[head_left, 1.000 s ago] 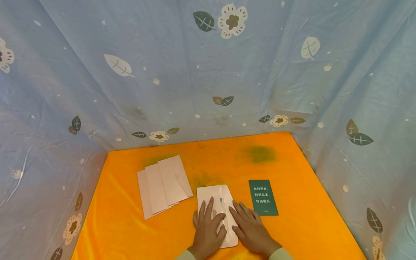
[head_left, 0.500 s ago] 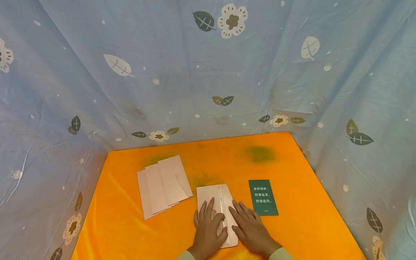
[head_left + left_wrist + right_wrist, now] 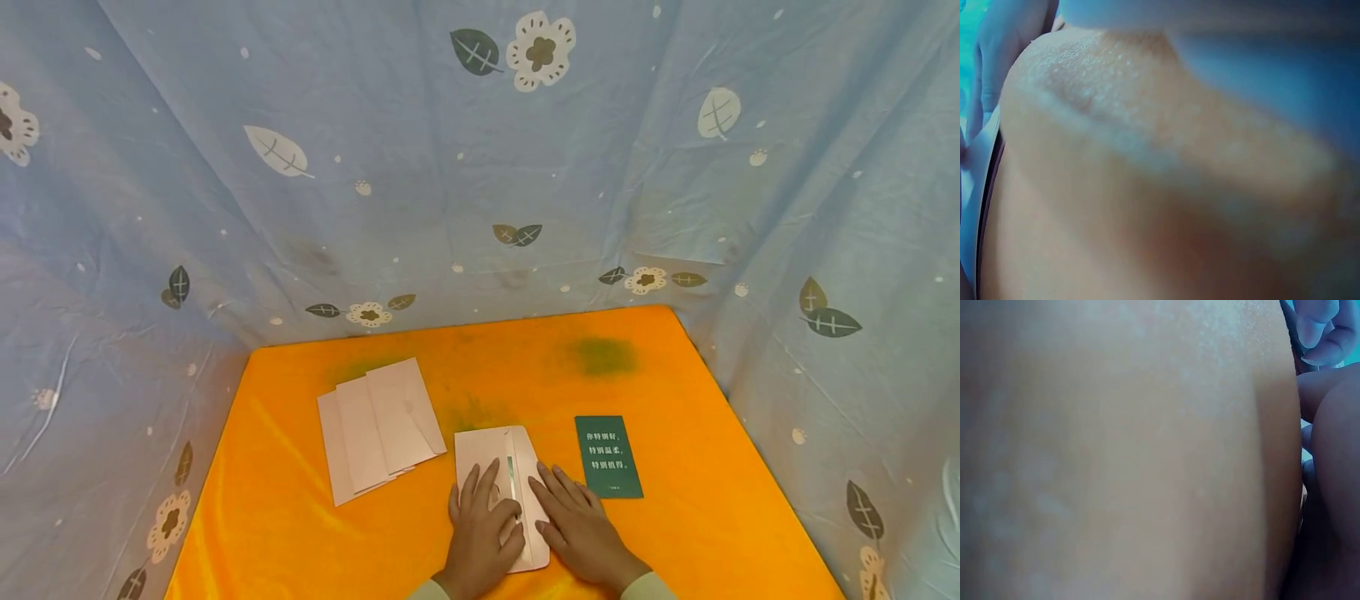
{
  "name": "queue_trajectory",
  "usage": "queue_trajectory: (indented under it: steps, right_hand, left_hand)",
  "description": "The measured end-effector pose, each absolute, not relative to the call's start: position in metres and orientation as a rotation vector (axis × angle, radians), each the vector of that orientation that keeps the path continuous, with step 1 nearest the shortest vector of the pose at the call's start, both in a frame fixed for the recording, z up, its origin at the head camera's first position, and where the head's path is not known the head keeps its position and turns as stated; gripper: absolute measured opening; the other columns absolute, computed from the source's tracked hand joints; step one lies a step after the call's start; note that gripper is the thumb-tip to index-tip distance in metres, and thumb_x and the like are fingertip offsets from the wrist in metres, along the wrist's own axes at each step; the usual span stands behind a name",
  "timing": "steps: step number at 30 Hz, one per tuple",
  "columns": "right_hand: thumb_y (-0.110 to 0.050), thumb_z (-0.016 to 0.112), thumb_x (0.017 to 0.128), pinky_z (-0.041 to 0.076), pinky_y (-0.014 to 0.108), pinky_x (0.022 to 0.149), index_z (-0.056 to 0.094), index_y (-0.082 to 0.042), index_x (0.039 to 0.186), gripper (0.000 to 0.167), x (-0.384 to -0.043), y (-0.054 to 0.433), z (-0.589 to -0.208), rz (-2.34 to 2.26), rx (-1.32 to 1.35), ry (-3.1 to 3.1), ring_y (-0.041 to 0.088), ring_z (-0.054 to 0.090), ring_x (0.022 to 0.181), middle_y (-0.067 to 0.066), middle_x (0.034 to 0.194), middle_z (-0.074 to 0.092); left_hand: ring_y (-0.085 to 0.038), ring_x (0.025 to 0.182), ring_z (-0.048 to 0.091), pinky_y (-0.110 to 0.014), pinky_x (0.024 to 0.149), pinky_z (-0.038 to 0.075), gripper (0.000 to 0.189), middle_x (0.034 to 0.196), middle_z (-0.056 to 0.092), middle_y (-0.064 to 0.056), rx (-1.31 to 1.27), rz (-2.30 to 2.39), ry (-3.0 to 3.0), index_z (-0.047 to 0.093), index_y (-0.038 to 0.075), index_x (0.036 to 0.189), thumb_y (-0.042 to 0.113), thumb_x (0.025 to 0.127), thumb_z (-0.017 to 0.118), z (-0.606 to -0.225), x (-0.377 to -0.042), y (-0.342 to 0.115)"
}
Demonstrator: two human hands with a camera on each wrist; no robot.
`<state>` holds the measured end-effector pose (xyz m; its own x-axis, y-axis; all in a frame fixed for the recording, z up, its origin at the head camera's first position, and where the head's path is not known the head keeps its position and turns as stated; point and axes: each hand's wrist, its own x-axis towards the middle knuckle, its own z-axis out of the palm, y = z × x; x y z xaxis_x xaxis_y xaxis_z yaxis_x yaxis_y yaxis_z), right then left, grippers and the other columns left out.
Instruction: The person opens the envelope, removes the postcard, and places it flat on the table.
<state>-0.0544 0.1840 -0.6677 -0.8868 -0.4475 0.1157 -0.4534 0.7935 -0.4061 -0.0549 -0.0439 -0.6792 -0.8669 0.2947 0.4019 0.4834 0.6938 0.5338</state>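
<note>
A pale pink envelope (image 3: 480,443) lies on the orange cloth at the front middle, its flap side to the right. Through its opening a narrow green strip (image 3: 512,473) shows. My left hand (image 3: 480,529) rests on the envelope's left part, most fingers straight, with the index finger bent near the opening. On the flap side lies my right hand (image 3: 576,518), fingers extended and pressing its right edge. Skin fills most of both wrist views; the left wrist view also catches part of the right hand (image 3: 1004,59), and bent fingers (image 3: 1319,331) appear in the right wrist view.
Several pink envelopes (image 3: 401,417) lie overlapped at the left. A green card (image 3: 609,458) with white lettering lies just right of the right hand. Blue patterned curtains (image 3: 420,167) surround the orange table cloth (image 3: 517,358) at the back and sides.
The left index finger has bent a little more beside the envelope's opening. The right hand, envelopes and green card have stayed in place; the head view has shifted very slightly.
</note>
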Motion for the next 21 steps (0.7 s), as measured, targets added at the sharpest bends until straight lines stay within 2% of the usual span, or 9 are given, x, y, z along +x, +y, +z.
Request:
queue_trajectory:
  steps: [8, 21]
  right_hand:
    - [-0.038, 0.062, 0.111, 0.034, 0.065, 0.116, 0.051, -0.016, 0.165, 0.059, -0.054, 0.186, -0.667, 0.748, 0.724, -2.939, 0.034, 0.033, 0.159, 0.005, 0.175, 0.035]
    - [-0.035, 0.067, 0.110, 0.027, 0.072, 0.119, 0.057, -0.008, 0.159, 0.056, -0.063, 0.186, -0.644, 1.026, 0.682, -3.027, 0.039, 0.032, 0.158, 0.007, 0.172, 0.041]
  left_hand:
    - [-0.052, 0.151, 0.035, -0.084, 0.105, 0.020, 0.015, 0.166, 0.045, -0.016, -0.626, -0.911, -2.642, 0.070, 0.030, 0.099, 0.024, 0.089, 0.079, -0.679, -0.054, -0.044]
    - [-0.052, 0.151, 0.036, -0.084, 0.106, 0.019, 0.014, 0.164, 0.049, -0.016, -0.615, -0.913, -2.655, 0.071, 0.030, 0.099, 0.024, 0.090, 0.079, -0.679, -0.055, -0.044]
